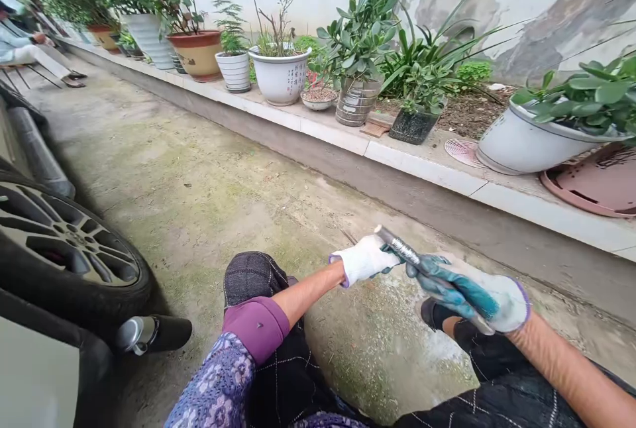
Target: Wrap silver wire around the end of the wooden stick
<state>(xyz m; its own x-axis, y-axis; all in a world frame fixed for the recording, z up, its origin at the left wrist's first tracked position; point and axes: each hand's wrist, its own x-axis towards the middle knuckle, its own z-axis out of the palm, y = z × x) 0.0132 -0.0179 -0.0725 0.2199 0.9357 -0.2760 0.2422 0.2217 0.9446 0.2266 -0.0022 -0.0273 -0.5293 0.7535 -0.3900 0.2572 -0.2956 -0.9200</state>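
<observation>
Both my hands wear white work gloves with teal-coated palms. My right hand (pixel 472 295) is wrapped round the lower end of a silvery metal tool (pixel 401 250), a rod with a knurled or threaded shaft. My left hand (pixel 365 259) is closed on the tool's upper part, so the tool runs slantwise between the two gloves. I am sitting or crouching, and my knees in dark checked trousers show below the hands. The tool's lower end is hidden inside the right glove.
A car wheel (pixel 64 249) and car body fill the left edge, with a metal cylinder (pixel 149 333) on the concrete beside it. Along a raised ledge (pixel 422 163) stand several potted plants. Far left, another person sits on a bench (pixel 30 50).
</observation>
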